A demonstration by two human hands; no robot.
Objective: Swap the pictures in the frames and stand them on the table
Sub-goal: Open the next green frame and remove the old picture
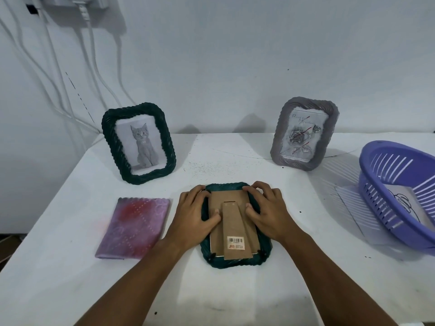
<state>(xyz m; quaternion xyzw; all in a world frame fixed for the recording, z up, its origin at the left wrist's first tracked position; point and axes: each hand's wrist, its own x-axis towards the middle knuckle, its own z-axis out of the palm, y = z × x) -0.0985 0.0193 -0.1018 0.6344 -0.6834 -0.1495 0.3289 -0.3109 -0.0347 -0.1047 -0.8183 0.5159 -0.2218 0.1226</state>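
Note:
A dark green frame [263,257] lies face down on the white table [235,302] in front of me, its brown cardboard back and folded stand [233,231] facing up. My left hand [194,212] rests on the frame's left side, thumb pressing the cardboard back. My right hand [266,208] rests on its right side, with fingertips at the top edge and the thumb on the back. At the back left a second dark green frame [138,143] stands upright with a cat picture. A grey frame [304,134] with a rose picture stands at the back right.
A purple and red folded cloth [134,228] lies left of the face-down frame. A purple plastic basket [400,191] sits at the right edge with a sheet bearing a line drawing inside. White cables [58,67] hang on the wall at the left.

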